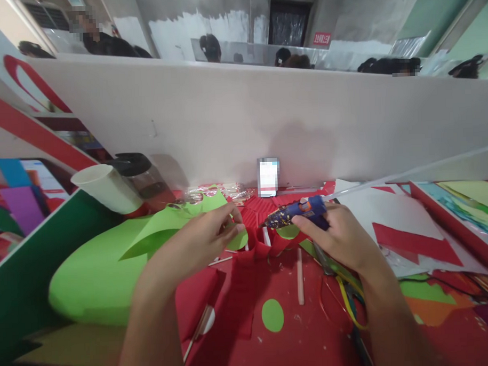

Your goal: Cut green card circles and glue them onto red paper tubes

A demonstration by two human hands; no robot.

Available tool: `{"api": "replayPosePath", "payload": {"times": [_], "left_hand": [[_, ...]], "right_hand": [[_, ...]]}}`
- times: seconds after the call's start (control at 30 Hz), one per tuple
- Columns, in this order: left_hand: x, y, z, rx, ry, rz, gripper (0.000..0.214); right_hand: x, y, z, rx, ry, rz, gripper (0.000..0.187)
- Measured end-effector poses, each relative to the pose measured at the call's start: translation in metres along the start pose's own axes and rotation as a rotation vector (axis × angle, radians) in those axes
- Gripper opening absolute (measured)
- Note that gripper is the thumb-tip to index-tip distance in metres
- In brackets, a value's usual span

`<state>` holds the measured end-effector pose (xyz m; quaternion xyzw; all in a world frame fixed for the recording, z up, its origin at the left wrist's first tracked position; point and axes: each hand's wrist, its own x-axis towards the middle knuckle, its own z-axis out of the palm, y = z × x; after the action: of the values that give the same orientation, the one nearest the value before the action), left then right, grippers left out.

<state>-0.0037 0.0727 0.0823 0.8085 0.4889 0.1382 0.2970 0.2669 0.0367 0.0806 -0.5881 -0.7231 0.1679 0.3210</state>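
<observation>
My right hand (344, 233) is wrapped round a blue hot glue gun (303, 211) with a clear glue stick (388, 175) coming out of its back end. Its nozzle points left, over pleated red paper (252, 255). A light green paper circle (238, 241) is pinched between the fingers of my left hand (213, 227), at the left of the red folds. Another green circle (288, 232) shows below the glue gun. A third green circle (272, 315) lies flat on the red table nearer to me.
A rolled light green sheet (95, 273), a pale cup (106, 188) and a dark-lidded bottle (142, 173) are at the left. Scissors (354, 299) lie under my right forearm. A phone (268, 177) leans against the white partition (226, 119). Paper scraps (428, 299) lie at the right.
</observation>
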Motion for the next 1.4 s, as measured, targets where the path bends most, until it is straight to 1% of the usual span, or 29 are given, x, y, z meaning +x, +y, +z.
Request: {"api": "replayPosePath", "payload": {"times": [0.23, 0.4, 0.6, 0.87, 1.07, 1.2, 1.4], "left_hand": [[0.0013, -0.0046, 0.0052, 0.018, 0.027, 0.018, 0.019], [0.0020, -0.0063, 0.0074, 0.037, 0.028, -0.007, 0.021], [0.0015, -0.0065, 0.0073, 0.065, 0.040, -0.003, 0.018], [0.0008, -0.0073, 0.0077, 0.079, 0.033, -0.029, 0.019], [0.0014, -0.0080, 0.0078, 0.079, 0.024, -0.032, 0.017], [0.0011, -0.0079, 0.0080, 0.090, 0.020, -0.040, 0.018], [0.0007, -0.0060, 0.0074, 0.087, 0.028, -0.042, 0.019]], "right_hand": [[0.0010, 0.0000, 0.0024, -0.040, -0.007, -0.012, 0.040], [0.0016, -0.0014, 0.0065, -0.068, 0.000, -0.011, 0.038], [0.0021, 0.0007, 0.0085, -0.063, 0.027, -0.042, 0.033], [0.0039, 0.0028, 0.0074, -0.102, 0.054, -0.054, 0.034], [0.0038, 0.0052, 0.0077, -0.137, 0.082, -0.011, 0.040], [0.0031, 0.0064, 0.0060, -0.151, 0.090, -0.015, 0.039], [0.0028, 0.0084, 0.0014, -0.179, 0.091, 0.000, 0.043]]}}
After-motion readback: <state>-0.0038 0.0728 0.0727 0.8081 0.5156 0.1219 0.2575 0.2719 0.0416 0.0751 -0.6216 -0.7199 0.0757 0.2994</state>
